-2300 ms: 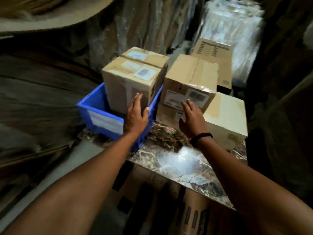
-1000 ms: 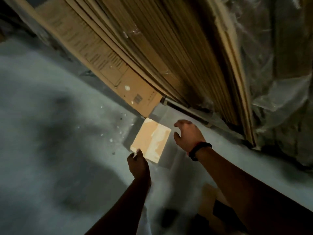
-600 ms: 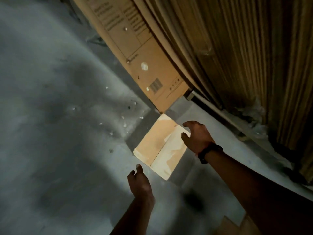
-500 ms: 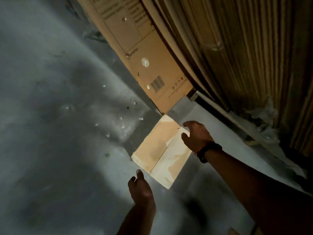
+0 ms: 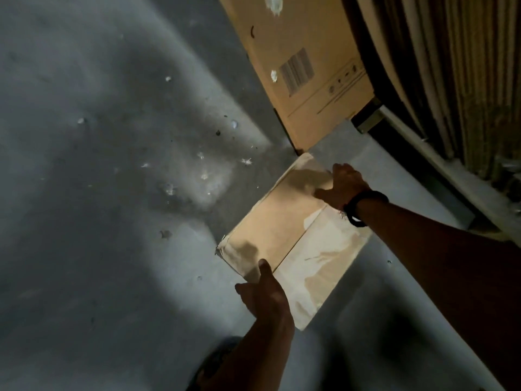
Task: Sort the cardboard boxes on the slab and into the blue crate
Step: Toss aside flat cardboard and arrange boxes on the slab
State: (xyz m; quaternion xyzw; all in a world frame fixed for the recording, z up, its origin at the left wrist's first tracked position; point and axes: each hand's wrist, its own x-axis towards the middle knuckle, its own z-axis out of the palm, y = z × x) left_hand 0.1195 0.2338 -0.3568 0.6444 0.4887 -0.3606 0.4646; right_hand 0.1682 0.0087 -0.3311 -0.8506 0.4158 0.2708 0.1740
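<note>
A sealed tan cardboard box [image 5: 293,238], taped down the middle of its top, lies on the grey concrete floor. My left hand [image 5: 263,296] holds its near edge, thumb on the top face and fingers down the side. My right hand [image 5: 342,186], with a black band at the wrist, grips the far right edge, fingers curled over it. The slab and the blue crate are out of view.
Large flattened cardboard sheets [image 5: 307,66] lean upright just beyond the box, against a dense stack of more sheets [image 5: 451,74] at the right. A pale ledge [image 5: 456,176] runs along their base. The floor [image 5: 98,193] to the left is speckled with paint spots.
I turned from the slab and crate to the floor. Both hands closed in on the box and now hold its two opposite edges; the view has come closer to it.
</note>
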